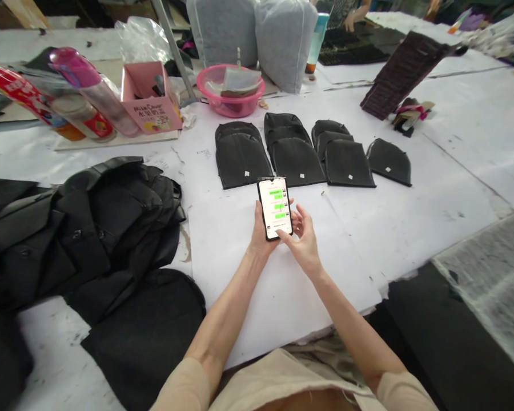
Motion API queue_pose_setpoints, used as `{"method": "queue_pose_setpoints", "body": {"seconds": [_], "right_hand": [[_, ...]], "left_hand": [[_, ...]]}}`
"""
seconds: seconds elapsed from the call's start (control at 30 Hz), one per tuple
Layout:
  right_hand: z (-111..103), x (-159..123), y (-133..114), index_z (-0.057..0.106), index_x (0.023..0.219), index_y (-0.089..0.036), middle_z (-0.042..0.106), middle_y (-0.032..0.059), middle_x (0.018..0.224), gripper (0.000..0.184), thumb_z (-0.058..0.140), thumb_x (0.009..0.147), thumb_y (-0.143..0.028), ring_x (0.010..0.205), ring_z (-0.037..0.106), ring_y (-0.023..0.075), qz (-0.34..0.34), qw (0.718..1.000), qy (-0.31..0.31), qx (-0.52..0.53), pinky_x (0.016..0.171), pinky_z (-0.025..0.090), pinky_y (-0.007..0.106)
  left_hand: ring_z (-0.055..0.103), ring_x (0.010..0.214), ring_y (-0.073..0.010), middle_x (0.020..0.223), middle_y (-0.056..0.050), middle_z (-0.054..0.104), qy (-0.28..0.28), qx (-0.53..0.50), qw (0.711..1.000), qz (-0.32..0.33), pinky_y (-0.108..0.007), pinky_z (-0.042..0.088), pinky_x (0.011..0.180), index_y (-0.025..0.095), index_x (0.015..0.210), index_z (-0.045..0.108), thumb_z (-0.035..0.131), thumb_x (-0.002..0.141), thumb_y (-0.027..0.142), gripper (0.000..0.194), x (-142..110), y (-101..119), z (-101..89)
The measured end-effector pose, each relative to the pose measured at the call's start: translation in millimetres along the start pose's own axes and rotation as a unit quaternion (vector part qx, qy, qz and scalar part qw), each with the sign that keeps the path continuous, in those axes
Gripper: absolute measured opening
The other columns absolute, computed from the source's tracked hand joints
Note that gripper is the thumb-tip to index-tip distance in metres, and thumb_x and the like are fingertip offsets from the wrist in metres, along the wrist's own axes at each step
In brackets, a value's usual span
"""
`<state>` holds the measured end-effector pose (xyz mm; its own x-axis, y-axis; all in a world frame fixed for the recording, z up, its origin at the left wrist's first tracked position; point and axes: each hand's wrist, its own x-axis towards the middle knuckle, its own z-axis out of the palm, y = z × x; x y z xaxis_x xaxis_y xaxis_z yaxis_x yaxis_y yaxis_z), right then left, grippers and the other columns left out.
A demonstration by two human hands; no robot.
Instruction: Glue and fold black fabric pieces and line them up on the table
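Note:
A black-framed smartphone (274, 208) is held upright above the white table, its lit screen showing green chat bubbles. My left hand (262, 231) wraps around its left side and back. The thumb of my right hand (304, 240) touches the lower part of the screen, while its other fingers curl by the phone's right edge. Beyond the phone lie overlapping black leather-like pieces (297, 160) in a row, several with small white tags. To my left a large heap of black leather-like material (94, 222) spreads over the table.
A pink box (151, 103), bottles (96, 91) and a pink basin (230, 105) stand along the back, before grey padded bundles (285, 43). At the right back are a dark ridged piece (405, 74) and a clip (411, 117). Another person's hand (350, 21) shows at the top.

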<state>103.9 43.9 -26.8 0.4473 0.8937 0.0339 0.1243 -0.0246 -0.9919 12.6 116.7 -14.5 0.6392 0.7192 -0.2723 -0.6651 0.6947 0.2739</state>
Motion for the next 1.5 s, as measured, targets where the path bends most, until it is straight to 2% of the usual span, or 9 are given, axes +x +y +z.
{"method": "queue_pose_setpoints", "body": {"seconds": [0.17,0.27,0.37,0.5,0.63,0.77,0.93,1.2,1.5], "right_hand": [[19,-4,-3,0.036,0.149,-0.025,0.052,0.0128,0.140,0.094,0.084,0.069,-0.037,0.129,0.055,0.0289,0.005,1.000,0.008,0.008,0.111,0.047,0.048],[24,-4,-5,0.037,0.149,-0.025,0.050,0.0129,0.142,0.094,0.085,0.068,-0.036,0.130,0.054,0.0287,0.000,1.000,0.010,-0.001,0.113,0.045,0.048],[22,-3,-9,0.038,0.148,-0.025,0.049,0.0128,0.144,0.092,0.084,0.069,-0.037,0.132,0.052,0.0282,0.001,1.000,-0.004,0.005,0.115,0.044,0.047],[8,2,-15,0.046,0.139,-0.026,0.054,0.0117,0.141,0.079,0.083,0.072,-0.043,0.128,0.056,0.0269,0.029,0.999,-0.015,0.026,0.107,0.050,0.046],[-8,10,-16,0.061,0.104,-0.021,0.067,0.0085,0.112,0.051,0.083,0.070,-0.051,0.100,0.066,0.0235,0.077,0.997,0.007,-0.017,0.084,0.058,0.039],[-8,14,-14,0.062,0.085,-0.020,0.067,0.0006,0.082,0.042,0.085,0.069,-0.051,0.074,0.062,0.0161,0.145,0.985,-0.083,0.043,0.071,0.054,0.032],[7,14,-21,0.067,0.099,-0.020,0.073,0.0024,0.097,0.040,0.085,0.071,-0.043,0.084,0.066,0.0179,0.171,0.961,-0.160,0.148,0.076,0.057,0.032],[16,18,-27,0.072,0.107,-0.020,0.072,0.0045,0.119,0.041,0.084,0.071,-0.037,0.117,0.064,0.0269,0.165,0.963,-0.149,0.154,0.105,0.053,0.042],[23,16,-25,0.070,0.107,-0.020,0.073,0.0041,0.116,0.038,0.080,0.074,-0.035,0.115,0.065,0.0270,0.146,0.967,-0.142,0.154,0.106,0.052,0.042]], "left_hand": [[0.073,0.090,-0.0291,0.098,-0.019,0.073,-0.024,-0.014,1.000,0.004,-0.041,0.059,0.079,0.005,0.129,0.064,0.020,0.097,0.074,0.087,3,3,-3.7],[0.073,0.090,-0.0293,0.098,-0.018,0.074,-0.002,-0.029,0.999,0.013,-0.041,0.059,0.079,0.006,0.130,0.063,0.025,0.096,0.074,0.085,4,5,-5.3],[0.072,0.091,-0.0296,0.098,-0.018,0.074,0.012,-0.042,0.999,0.018,-0.041,0.058,0.079,0.007,0.130,0.063,0.029,0.095,0.074,0.083,4,7,-6.0],[0.072,0.092,-0.0300,0.093,-0.019,0.073,-0.029,-0.022,0.999,0.032,-0.042,0.057,0.080,0.005,0.124,0.066,0.021,0.096,0.074,0.088,3,11,-5.0],[0.071,0.086,-0.0284,0.083,-0.017,0.072,-0.025,-0.018,0.998,0.061,-0.043,0.056,0.083,0.005,0.116,0.070,0.019,0.098,0.072,0.086,2,17,-2.0],[0.070,0.082,-0.0271,0.079,-0.015,0.072,-0.008,-0.045,0.997,0.065,-0.043,0.054,0.086,0.006,0.116,0.070,0.023,0.097,0.073,0.084,3,19,-2.3],[0.070,0.084,-0.0285,0.081,-0.016,0.071,-0.028,-0.037,0.998,0.038,-0.042,0.054,0.085,0.005,0.117,0.069,0.021,0.095,0.076,0.088,3,21,-6.3],[0.071,0.088,-0.0321,0.080,-0.016,0.070,-0.041,-0.027,0.999,0.024,-0.046,0.053,0.087,0.005,0.120,0.068,0.016,0.095,0.076,0.092,4,20,-6.8],[0.070,0.090,-0.0313,0.081,-0.015,0.070,-0.052,-0.017,0.998,0.031,-0.045,0.052,0.090,0.005,0.119,0.068,0.018,0.094,0.076,0.090,4,20,-9.3]]}}
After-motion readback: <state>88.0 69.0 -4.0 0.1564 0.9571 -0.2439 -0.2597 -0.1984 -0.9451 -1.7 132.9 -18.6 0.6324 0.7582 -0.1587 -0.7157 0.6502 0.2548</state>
